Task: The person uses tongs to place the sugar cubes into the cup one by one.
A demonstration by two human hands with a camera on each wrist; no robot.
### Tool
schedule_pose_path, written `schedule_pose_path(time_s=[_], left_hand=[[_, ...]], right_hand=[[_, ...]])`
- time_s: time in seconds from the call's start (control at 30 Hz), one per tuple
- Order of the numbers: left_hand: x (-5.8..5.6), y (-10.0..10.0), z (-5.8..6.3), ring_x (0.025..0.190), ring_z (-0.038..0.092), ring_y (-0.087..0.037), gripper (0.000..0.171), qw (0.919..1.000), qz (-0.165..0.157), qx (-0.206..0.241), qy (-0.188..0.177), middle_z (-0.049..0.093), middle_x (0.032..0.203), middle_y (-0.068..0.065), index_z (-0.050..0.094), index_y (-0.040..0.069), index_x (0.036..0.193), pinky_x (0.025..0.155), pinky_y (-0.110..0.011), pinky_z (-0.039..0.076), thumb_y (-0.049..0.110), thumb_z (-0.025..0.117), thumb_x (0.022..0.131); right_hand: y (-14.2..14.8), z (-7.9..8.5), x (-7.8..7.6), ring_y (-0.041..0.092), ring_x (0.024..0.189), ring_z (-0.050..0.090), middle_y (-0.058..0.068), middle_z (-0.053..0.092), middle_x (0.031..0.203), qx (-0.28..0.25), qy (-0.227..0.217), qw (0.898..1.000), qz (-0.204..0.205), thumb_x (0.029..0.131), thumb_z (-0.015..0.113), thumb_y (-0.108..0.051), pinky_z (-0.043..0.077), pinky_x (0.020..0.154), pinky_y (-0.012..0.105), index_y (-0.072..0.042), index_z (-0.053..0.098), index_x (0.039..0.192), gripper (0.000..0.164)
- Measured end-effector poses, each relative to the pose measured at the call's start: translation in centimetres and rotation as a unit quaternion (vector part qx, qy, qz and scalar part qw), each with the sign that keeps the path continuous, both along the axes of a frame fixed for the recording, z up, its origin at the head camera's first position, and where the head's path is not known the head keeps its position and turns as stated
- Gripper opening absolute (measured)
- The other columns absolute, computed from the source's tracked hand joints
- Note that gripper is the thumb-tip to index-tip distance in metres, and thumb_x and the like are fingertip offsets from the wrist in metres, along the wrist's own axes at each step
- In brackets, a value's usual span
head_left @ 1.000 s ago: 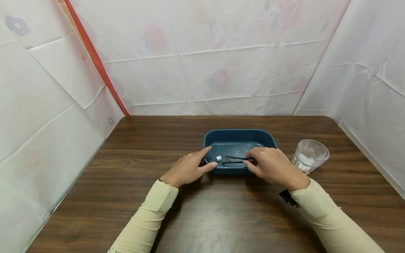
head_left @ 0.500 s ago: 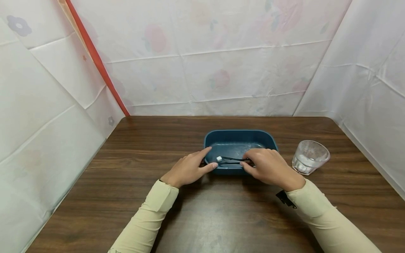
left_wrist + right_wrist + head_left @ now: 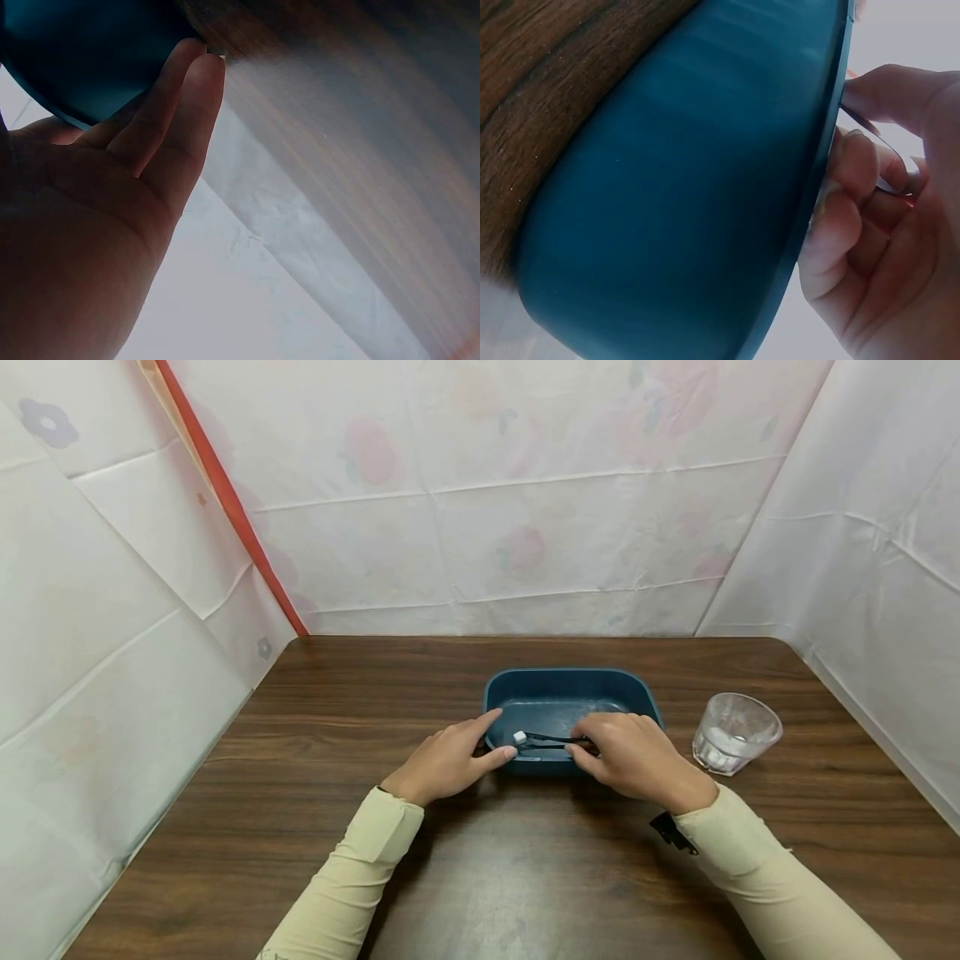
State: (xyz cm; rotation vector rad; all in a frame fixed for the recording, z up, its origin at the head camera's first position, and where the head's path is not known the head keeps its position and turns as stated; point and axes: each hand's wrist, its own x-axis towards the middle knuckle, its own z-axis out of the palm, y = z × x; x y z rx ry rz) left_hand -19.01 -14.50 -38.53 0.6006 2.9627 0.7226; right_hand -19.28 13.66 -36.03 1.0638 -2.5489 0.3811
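Note:
In the head view, black tweezers (image 3: pixel 547 739) are held in my right hand (image 3: pixel 630 756), low inside a blue tray (image 3: pixel 566 681). Their two tips lie at a small white cube (image 3: pixel 520 738), one beside it and one along its near side. Whether they squeeze the cube I cannot tell. My left hand (image 3: pixel 450 756) holds the tray's near left corner, thumb at the front rim and index finger over the left rim. The left wrist view shows other fingers (image 3: pixel 184 112) along the tray's outer wall. The right wrist view has a tweezer arm under my thumb (image 3: pixel 892 94).
A clear glass (image 3: pixel 735 735) with white bits in its bottom stands right of the tray, close to my right hand. The brown wooden table (image 3: pixel 360 693) runs back to a pale patterned sheet (image 3: pixel 465 527). More sheeting rises at both sides.
My right hand has moved left with the tweezers, and their tips have come from just right of the white cube to around it. My left hand has stayed on the tray.

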Motion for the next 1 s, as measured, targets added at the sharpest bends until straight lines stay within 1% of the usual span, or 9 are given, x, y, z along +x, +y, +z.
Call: schedule_pose_path(time_s=[0.37, 0.67, 1.0], left_hand=[[-0.02, 0.1, 0.1, 0.136, 0.048, -0.023, 0.081, 1.0, -0.001, 0.001, 0.002, 0.047, 0.153, -0.004, 0.034, 0.021, 0.158, 0.108, -0.047, 0.041, 0.07, 0.048, 0.095], [0.18, 0.12, 0.1, 0.137, 0.047, -0.022, 0.082, 1.0, -0.003, 0.004, -0.001, 0.045, 0.153, -0.004, 0.034, 0.019, 0.158, 0.109, -0.046, 0.04, 0.07, 0.047, 0.095], [0.21, 0.06, 0.21, 0.137, 0.047, -0.023, 0.082, 1.0, 0.0, 0.008, 0.0, 0.045, 0.153, -0.004, 0.035, 0.019, 0.158, 0.108, -0.047, 0.04, 0.07, 0.048, 0.095]], right_hand=[[0.14, -0.18, -0.01, 0.007, 0.065, 0.061, -0.006, 0.068, 0.083, -0.004, 0.016, 1.0, 0.017, 0.092, 0.073, -0.021, 0.05, 0.055, 0.029, -0.017, 0.075, 0.092, 0.005], [0.09, -0.47, 0.09, 0.004, 0.061, 0.057, -0.008, 0.065, 0.08, -0.01, 0.024, 0.999, 0.026, 0.091, 0.074, -0.021, 0.047, 0.052, 0.026, -0.018, 0.074, 0.088, 0.004], [-0.04, -0.4, 0.03, 0.003, 0.059, 0.054, -0.008, 0.064, 0.078, -0.014, 0.033, 0.999, 0.029, 0.091, 0.074, -0.02, 0.045, 0.05, 0.024, -0.018, 0.073, 0.087, 0.005]])
